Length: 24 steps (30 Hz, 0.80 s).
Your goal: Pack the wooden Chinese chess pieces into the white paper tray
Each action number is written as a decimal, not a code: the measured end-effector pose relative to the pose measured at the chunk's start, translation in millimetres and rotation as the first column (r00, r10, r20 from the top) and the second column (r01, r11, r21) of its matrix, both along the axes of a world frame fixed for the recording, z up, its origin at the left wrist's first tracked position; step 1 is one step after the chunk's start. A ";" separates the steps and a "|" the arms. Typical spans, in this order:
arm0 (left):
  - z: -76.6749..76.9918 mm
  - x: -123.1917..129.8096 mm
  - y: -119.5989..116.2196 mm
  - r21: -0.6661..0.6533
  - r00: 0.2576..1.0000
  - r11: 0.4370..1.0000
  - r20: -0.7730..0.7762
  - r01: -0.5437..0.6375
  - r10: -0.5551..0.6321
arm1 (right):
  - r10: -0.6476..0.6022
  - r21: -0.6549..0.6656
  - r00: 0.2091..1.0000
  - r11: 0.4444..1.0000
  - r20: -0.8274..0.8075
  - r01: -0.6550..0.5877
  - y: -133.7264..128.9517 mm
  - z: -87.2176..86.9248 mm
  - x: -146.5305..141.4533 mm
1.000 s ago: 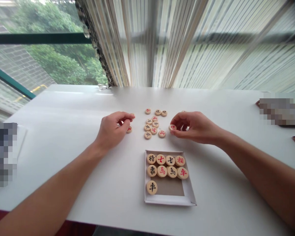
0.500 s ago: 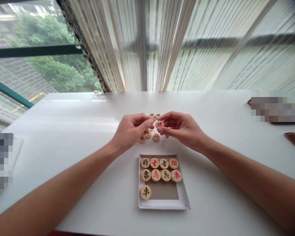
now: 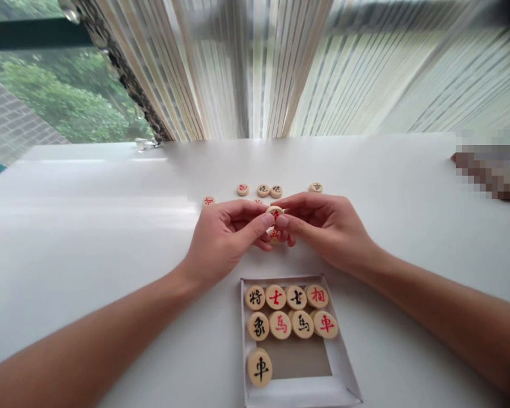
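above the far edge of the white tray [image 3: 342,368], both hands meet over the white bench [image 3: 89,226]. the left hand [image 3: 221,241] and the right hand [image 3: 329,226] pinch one round wooden chess piece [image 3: 275,213] between them, thumb and fingertips closed on its rim from either side, so each grip is nearly shut around that disc. the piece is lifted off the bench, tilted up so its red-marked face turns toward the camera; being round, it has no long axis to tell. a second red-marked piece [image 3: 274,235] shows just below it, partly hidden by the fingers, and which hand carries it cannot be told. inside the tray nine pieces lie flat, faces up: two rows of four along its far side and a single one [image 3: 259,367] at its near left corner. beyond the hands, farther from the tray, loose pieces [image 3: 263,190] lie scattered on the bench, one [image 3: 208,200] off to the left and one [image 3: 315,187] to the right.
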<state>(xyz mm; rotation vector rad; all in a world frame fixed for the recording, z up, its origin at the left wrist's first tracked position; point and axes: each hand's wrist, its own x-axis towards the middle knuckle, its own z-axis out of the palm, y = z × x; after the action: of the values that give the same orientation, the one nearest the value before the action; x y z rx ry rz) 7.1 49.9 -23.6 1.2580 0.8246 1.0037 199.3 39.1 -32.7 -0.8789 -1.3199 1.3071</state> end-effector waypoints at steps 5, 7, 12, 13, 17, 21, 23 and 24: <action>-1.2 1.8 -4.8 0.080 0.997 0.996 -0.074 -0.028 0.034 | -0.073 0.007 0.993 0.997 0.087 0.073 -7.9 4.6 -2.7; -2.1 2.5 -6.4 0.118 0.994 0.992 -0.100 -0.038 0.050 | -0.091 -0.001 0.991 0.996 0.094 0.091 -9.8 4.0 -2.3; -5.6 2.2 -9.4 0.230 0.975 0.969 -0.178 -0.090 0.133 | -0.107 -0.021 0.989 0.994 0.107 0.109 -10.6 2.4 -0.2; -5.8 2.2 -9.9 0.242 0.972 0.965 -0.184 -0.100 0.147 | -0.096 -0.023 0.990 0.995 0.101 0.099 -10.5 2.6 0.1; -4.4 3.0 -10.7 0.255 0.968 0.959 -0.177 -0.126 0.175 | -0.050 -0.021 0.997 0.998 0.062 0.051 -10.5 4.7 0.3; -2.6 2.5 -8.9 0.223 0.974 0.968 -0.160 -0.120 0.157 | -0.022 -0.047 0.999 0.999 0.043 0.024 -9.9 7.1 0.2; -2.0 1.4 -7.6 0.213 0.976 0.970 -0.157 -0.115 0.151 | -0.006 -0.068 0.999 0.998 0.041 0.009 -8.9 7.9 0.6; -1.9 0.9 -7.0 0.208 0.975 0.971 -0.162 -0.114 0.150 | -0.003 -0.080 0.999 0.997 0.040 0.006 -8.4 8.0 0.9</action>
<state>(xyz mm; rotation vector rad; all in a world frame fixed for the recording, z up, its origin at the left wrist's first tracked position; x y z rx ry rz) 7.9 42.9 -25.5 1.4943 0.9746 1.1137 200.3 30.8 -24.6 -0.9670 -1.3026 1.3536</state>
